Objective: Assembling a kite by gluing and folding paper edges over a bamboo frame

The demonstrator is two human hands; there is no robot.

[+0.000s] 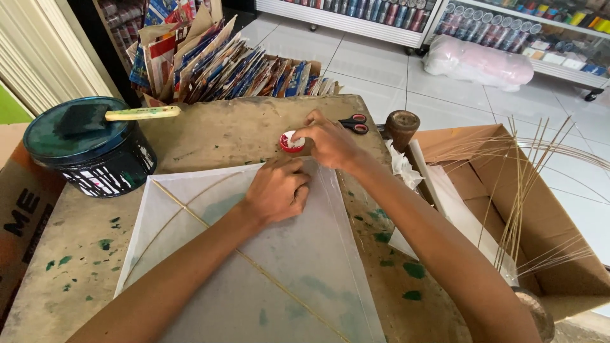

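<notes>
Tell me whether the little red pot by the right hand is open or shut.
Open. The little red pot has no lid on, white paste shows inside, and the right hand has its fingertips at the rim.

A brown cardboard box (546,222), open at the top, is seen at the right edge of the worktable. A second brown cardboard panel printed with black letters (19,216) is placed at the table's left edge. A dark round tin wrapped in a black-and-white patterned label (108,173) is set on the table's far left corner. Behind the table, flat paper packets in blue, red and tan (216,60) are stacked upright. A white-and-pink plastic-wrapped bundle (476,61) is laid on the tiled floor beyond.
</notes>
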